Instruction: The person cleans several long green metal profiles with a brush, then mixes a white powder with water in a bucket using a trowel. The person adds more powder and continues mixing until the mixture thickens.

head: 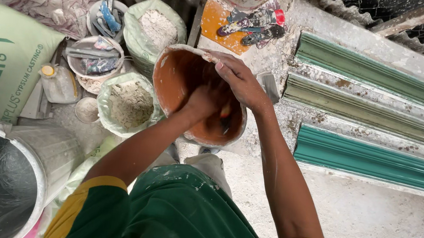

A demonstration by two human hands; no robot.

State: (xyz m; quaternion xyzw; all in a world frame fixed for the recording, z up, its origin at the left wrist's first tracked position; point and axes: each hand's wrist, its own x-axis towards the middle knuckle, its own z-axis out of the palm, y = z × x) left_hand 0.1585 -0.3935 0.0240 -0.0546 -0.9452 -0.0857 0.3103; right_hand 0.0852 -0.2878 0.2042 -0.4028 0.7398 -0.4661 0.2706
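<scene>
Orange-stained bucket (179,76), tilted toward the person, sits at the edge of the plaster-crusted counter (383,229) beside two open sacks of powder (129,104). Head view: right hand (240,79) clamps the far rim, fingers curled over it. Left hand (203,101) is down inside the bucket; whether it grips anything, cannot tell. Green moulded strips (376,157) lie just right. Risk, as judged: the tilted bucket could slip off the rim grip and spill residue toward the strips.
</scene>
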